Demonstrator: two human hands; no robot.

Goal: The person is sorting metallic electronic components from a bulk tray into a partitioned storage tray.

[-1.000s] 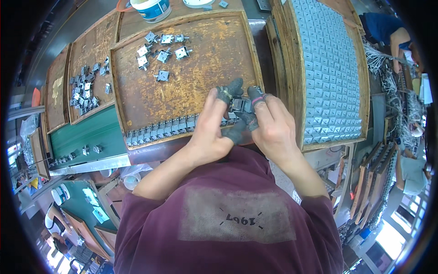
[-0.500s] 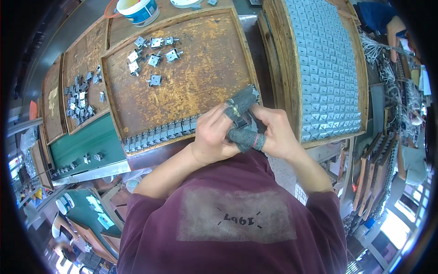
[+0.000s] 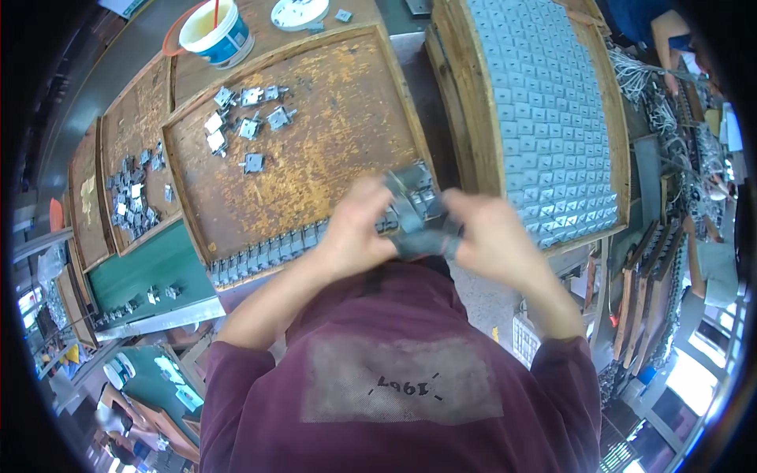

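My left hand [image 3: 356, 230] is at the front right corner of a worn wooden tray [image 3: 315, 87], fingers curled inward and smeared by motion. My right hand [image 3: 490, 236] faces it from the right, its fingers blurred. Dark grey wraps [image 3: 407, 206] cover several fingertips where the hands meet, and whatever lies between them cannot be made out. Along the tray's front edge runs a row of small metal parts [image 3: 272, 254]; a few more metal parts [image 3: 426, 185] show in the right corner beyond my fingers. Several loose metal parts [image 3: 251, 126] are scattered at the tray's far left.
On the right, stacked wooden trays hold tight rows of flat metal pieces [image 3: 556, 134]. A white-and-blue bucket [image 3: 219, 35] and a white lid [image 3: 300, 11] stand behind the tray. More loose parts [image 3: 132, 197] fill a tray at left, above a green surface [image 3: 150, 260]. Other people work at the edges.
My hands have moved slightly apart and now blur with motion. The right hand has shifted right. More parts in the tray's right corner are exposed; the whole view has shifted slightly.
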